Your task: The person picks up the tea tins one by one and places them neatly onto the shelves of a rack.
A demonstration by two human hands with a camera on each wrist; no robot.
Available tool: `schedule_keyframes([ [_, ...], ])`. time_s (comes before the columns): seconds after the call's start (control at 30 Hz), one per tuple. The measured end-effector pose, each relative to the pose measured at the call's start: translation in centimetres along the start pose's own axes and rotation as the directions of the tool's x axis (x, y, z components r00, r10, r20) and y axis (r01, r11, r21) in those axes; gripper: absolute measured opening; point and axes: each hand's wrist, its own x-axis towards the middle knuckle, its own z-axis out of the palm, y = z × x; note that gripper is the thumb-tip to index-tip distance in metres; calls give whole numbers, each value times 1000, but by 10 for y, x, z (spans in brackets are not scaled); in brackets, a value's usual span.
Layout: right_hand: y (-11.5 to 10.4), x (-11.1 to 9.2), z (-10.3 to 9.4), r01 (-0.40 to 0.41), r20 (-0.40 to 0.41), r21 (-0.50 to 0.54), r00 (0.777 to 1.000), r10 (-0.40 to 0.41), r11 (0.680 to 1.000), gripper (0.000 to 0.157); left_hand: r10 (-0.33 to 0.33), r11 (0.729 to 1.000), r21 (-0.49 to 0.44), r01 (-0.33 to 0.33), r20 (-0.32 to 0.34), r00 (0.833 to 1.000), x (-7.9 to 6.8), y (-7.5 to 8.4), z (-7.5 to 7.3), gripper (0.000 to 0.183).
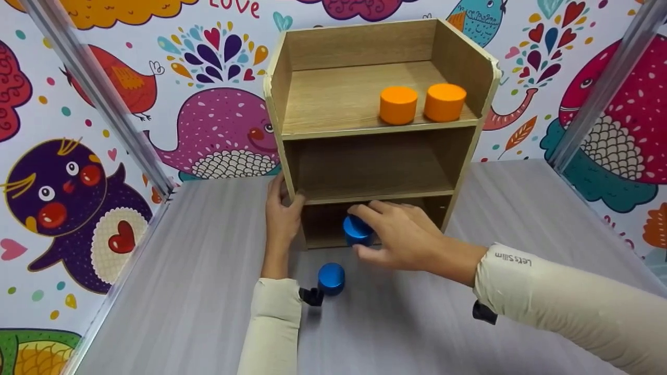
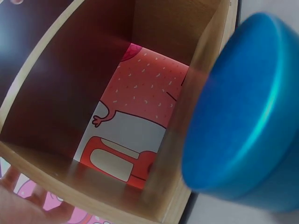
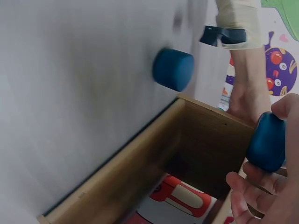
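Observation:
My right hand (image 1: pixel 404 232) holds a blue metallic round tin (image 1: pixel 357 233) between thumb and fingers, in front of the lowest compartment of a small wooden shelf (image 1: pixel 333 99). The right wrist view also has this tin (image 3: pixel 266 144) in the fingers, beside the shelf's boards. At the shelf's left side my left hand (image 1: pixel 283 213) grips the side panel, its thumb at the front edge and the other fingers along the outside. Another blue tin (image 1: pixel 331 278) lies on the table near the left wrist; in the left wrist view this tin (image 2: pixel 247 112) looms large.
Two orange round tins (image 1: pixel 398 105) (image 1: pixel 445 102) stand on the right of the shelf's top board. The grey table (image 1: pixel 198 291) meets a cartoon-printed wall (image 1: pixel 219 135) behind the shelf. Metal posts (image 1: pixel 104 99) rise at both sides.

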Motion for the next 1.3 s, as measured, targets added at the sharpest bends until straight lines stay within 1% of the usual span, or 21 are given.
schedule_keyframes([
  [0.27, -5, 12, -29, -4, -31, 51, 1000, 6, 999, 58, -27, 999, -23, 27, 0, 1000, 0, 1, 0, 66],
  [0.47, -9, 18, -45, -17, -30, 80, 999, 20, 997, 58, -4, 1000, -15, 4, 19, 1000, 0, 0, -1, 64],
  [0.6, -11, 22, -51, -23, -30, 88, 999, 25, 996, 58, 2, 1000, -7, -2, 19, 1000, 0, 0, -2, 64],
  [0.9, -14, 30, -63, -32, -50, 76, 998, 36, 997, 56, -35, 999, 2, 35, 16, 999, -1, 1, -1, 65],
  [1.03, -14, 32, -69, -50, -41, 92, 998, 54, 994, 57, -23, 1000, 6, 23, 13, 1000, 0, 0, 0, 65],
  [1.23, -12, 38, -78, -55, -67, 108, 996, 63, 993, 57, -8, 1000, 6, 8, 22, 1000, -1, 1, 0, 65],
  [1.3, -12, 40, -81, -61, -64, 115, 996, 69, 992, 57, -10, 1000, -2, 10, 26, 1000, -1, 1, -1, 65],
])
